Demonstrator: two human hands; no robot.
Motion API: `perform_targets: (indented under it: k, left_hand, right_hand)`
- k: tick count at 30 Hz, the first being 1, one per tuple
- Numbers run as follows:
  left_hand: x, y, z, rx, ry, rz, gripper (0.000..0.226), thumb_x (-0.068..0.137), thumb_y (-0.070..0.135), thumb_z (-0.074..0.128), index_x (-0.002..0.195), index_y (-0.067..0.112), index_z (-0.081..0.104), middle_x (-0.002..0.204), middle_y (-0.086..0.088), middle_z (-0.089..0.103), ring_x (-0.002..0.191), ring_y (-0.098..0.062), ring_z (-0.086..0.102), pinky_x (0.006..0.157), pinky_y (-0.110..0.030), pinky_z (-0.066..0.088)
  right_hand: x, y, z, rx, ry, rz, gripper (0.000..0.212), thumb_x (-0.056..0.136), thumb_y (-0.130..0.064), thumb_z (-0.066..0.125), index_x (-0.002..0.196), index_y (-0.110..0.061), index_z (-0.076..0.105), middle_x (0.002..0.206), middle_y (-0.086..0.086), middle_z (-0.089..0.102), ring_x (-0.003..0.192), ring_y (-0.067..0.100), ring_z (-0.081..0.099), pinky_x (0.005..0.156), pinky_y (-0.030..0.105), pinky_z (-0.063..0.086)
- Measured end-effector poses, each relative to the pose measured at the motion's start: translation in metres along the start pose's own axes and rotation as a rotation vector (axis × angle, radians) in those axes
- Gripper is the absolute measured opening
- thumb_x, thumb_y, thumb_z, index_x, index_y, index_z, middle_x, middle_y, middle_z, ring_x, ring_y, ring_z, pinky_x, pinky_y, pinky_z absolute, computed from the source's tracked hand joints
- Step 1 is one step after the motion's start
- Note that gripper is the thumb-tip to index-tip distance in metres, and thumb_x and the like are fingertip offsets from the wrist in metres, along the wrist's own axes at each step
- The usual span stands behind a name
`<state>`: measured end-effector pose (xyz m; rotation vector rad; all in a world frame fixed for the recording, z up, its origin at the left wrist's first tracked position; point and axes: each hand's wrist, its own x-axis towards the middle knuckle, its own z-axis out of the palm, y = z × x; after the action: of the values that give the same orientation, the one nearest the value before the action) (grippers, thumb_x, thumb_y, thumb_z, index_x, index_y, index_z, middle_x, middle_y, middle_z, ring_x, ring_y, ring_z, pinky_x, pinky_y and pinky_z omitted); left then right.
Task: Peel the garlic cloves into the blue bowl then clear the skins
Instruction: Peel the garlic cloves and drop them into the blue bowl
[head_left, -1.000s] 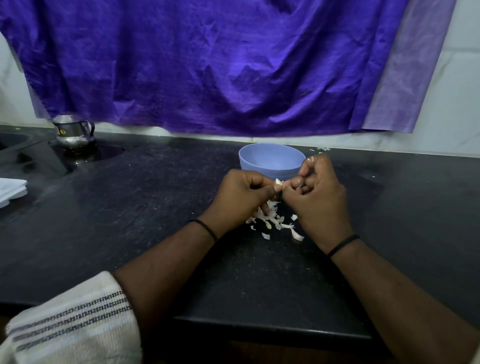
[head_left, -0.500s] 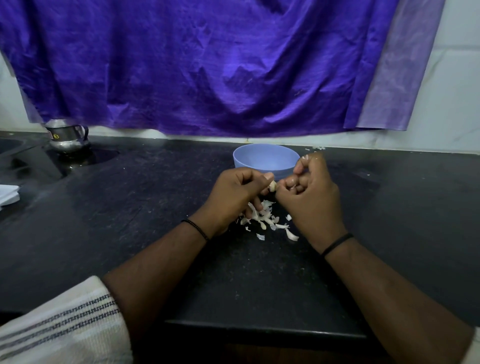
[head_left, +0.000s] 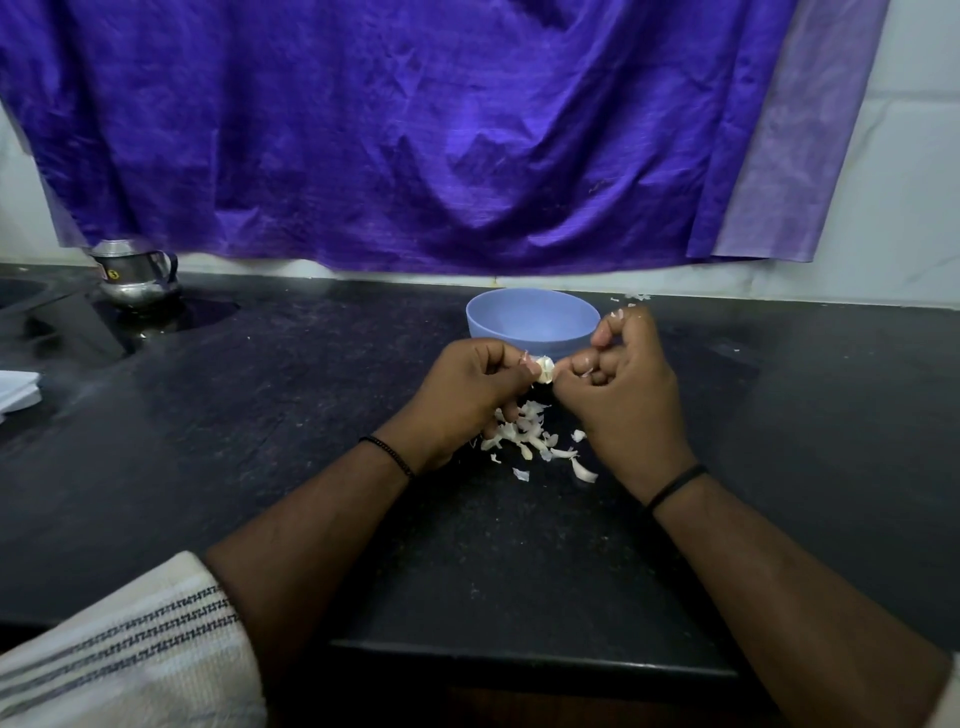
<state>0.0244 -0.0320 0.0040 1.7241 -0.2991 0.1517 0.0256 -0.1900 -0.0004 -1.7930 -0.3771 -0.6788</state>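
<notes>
Spanning the lower frame, a black stone counter (head_left: 260, 467), dull and speckled, meets a pale tiled wall (head_left: 914, 156) draped with crinkled purple cloth (head_left: 415, 130). At upper left sits a rounded steel jug (head_left: 136, 275); a folded white cloth (head_left: 18, 389) lies at the left edge. The smooth round blue bowl (head_left: 532, 325) stands at centre, just behind the hands. The left hand (head_left: 462, 395) and right hand (head_left: 623, 395), fingers curled, pinch a pale clove (head_left: 544, 370) between their fingertips in front of the bowl. Below them papery white skins (head_left: 530, 439) lie scattered on the counter, and a few flecks lie near the wall right of the bowl. A ribbed, striped sleeve (head_left: 130, 660) fills the lower left corner. Compared with half a second ago, the fingertips have parted slightly, exposing more of the clove.
</notes>
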Motion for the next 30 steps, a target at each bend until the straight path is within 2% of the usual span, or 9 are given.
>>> perform_targets:
  k: [3,7,10,14,19,23,26,30]
  left_hand:
    - [-0.001,0.002,0.001,0.000,-0.034,-0.012,0.019,0.099,0.014,0.057,0.087,0.001,0.064,0.064,-0.008,0.055,0.053,-0.015,0.051,0.038,-0.023,0.037]
    - [-0.001,0.004,0.000,-0.077,-0.070,-0.042,0.021,0.100,0.013,0.055,0.083,0.003,0.060,0.060,-0.004,0.056,0.049,-0.013,0.052,0.037,-0.023,0.036]
    - [-0.001,0.004,-0.001,-0.134,-0.103,-0.060,0.021,0.100,0.014,0.055,0.082,0.004,0.061,0.060,-0.001,0.058,0.049,-0.012,0.053,0.037,-0.023,0.036]
    - [0.000,0.002,-0.002,-0.192,-0.118,-0.085,0.017,0.098,0.015,0.058,0.086,0.007,0.066,0.065,-0.001,0.061,0.050,-0.012,0.055,0.037,-0.022,0.038]
    - [0.003,-0.001,-0.003,-0.220,-0.090,-0.080,0.013,0.097,0.013,0.059,0.097,0.003,0.067,0.077,-0.002,0.063,0.057,-0.014,0.056,0.039,-0.022,0.040]
    - [0.002,-0.002,-0.003,-0.179,-0.036,-0.048,0.014,0.095,0.009,0.062,0.105,0.001,0.068,0.078,-0.002,0.063,0.054,-0.013,0.055,0.041,-0.022,0.040]
    - [0.002,-0.003,-0.001,-0.127,0.032,-0.019,0.013,0.093,0.005,0.065,0.106,0.004,0.067,0.071,-0.002,0.063,0.051,-0.013,0.055,0.039,-0.023,0.041]
    - [0.003,-0.001,-0.001,-0.103,0.082,0.013,0.017,0.091,0.008,0.068,0.107,0.001,0.065,0.078,-0.012,0.065,0.049,-0.015,0.055,0.038,-0.023,0.040]
  right_hand:
    - [0.001,0.003,0.001,0.092,-0.014,0.069,0.043,0.078,0.000,0.072,0.088,-0.027,0.039,0.072,0.011,0.069,0.053,0.008,0.051,0.056,0.025,0.046]
    - [0.003,0.005,0.001,0.211,-0.043,0.153,0.038,0.080,0.002,0.070,0.087,-0.024,0.043,0.061,-0.007,0.060,0.053,0.008,0.050,0.056,0.027,0.044]
    - [0.003,0.005,0.000,0.232,-0.074,0.143,0.030,0.082,0.001,0.070,0.082,-0.022,0.050,0.063,-0.003,0.052,0.054,0.009,0.043,0.053,0.023,0.039]
    - [0.002,0.003,0.000,0.176,-0.096,0.138,0.023,0.081,0.000,0.072,0.074,-0.018,0.060,0.061,-0.011,0.057,0.053,0.002,0.046,0.054,0.017,0.038]
    - [0.002,-0.004,0.000,0.297,-0.128,0.234,0.012,0.084,-0.006,0.073,0.085,-0.013,0.064,0.065,-0.006,0.065,0.062,0.006,0.057,0.057,0.022,0.048]
    - [0.002,-0.004,0.000,0.330,-0.126,0.261,0.025,0.083,-0.006,0.077,0.093,-0.017,0.056,0.071,0.008,0.067,0.066,0.018,0.060,0.059,0.029,0.050]
    - [0.003,-0.001,0.000,0.274,-0.105,0.243,0.027,0.082,-0.008,0.078,0.091,-0.019,0.056,0.069,0.005,0.067,0.065,0.015,0.059,0.062,0.032,0.049]
    - [0.000,0.001,-0.001,0.110,-0.065,0.142,0.027,0.081,-0.016,0.081,0.090,-0.024,0.057,0.071,-0.001,0.069,0.059,0.004,0.059,0.060,0.018,0.047]
